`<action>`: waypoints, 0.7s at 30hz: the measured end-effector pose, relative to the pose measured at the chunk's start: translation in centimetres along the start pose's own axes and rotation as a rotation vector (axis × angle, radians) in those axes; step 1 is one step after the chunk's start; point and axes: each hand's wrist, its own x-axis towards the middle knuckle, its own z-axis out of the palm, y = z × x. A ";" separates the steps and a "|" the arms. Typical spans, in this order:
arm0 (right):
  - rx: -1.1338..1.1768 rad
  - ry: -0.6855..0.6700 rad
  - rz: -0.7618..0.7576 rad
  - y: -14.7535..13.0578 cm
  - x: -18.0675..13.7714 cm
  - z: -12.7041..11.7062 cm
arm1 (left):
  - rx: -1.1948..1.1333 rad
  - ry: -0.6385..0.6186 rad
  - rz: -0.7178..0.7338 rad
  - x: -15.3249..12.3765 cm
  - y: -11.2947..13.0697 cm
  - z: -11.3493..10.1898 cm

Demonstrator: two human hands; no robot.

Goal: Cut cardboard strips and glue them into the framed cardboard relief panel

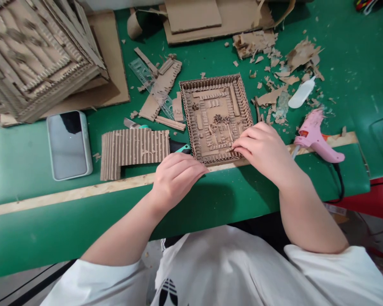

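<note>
A shallow square cardboard tray (187,112) lies on the green work surface, with corrugated walls and small cardboard strips and curled bits inside. My right hand (261,148) reaches over its near right side, thumb and fingers pinched on a small cardboard piece (236,149) close to the tray floor. My left hand (180,174) lies by the near left corner, fingers pressed together and bent; whatever is under them is hidden. Just beyond that hand is a utility knife (183,148) with a black and teal handle, partly under a ridged L-shaped cardboard piece (134,148).
A pink glue gun (317,134) lies on the right, its cord trailing down. Cardboard scraps (277,93) and a white tube-like object (302,92) lie behind it. A phone (68,144), a clear ruler (151,87) and a large layered cardboard build (41,55) occupy the left.
</note>
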 end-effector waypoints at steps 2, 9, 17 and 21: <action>0.001 -0.002 -0.003 0.0 0.0 0.0 | -0.002 -0.004 0.004 0.1 0.1 -0.1; -0.059 0.037 -0.040 0.0 0.0 0.3 | -0.007 -0.001 0.025 0.4 0.2 -0.1; -0.108 0.092 -0.097 0.2 0.0 0.7 | 0.007 -0.012 0.031 0.3 0.2 0.1; -0.134 0.124 -0.122 0.2 0.0 0.8 | 0.003 -0.013 0.023 0.4 0.3 0.1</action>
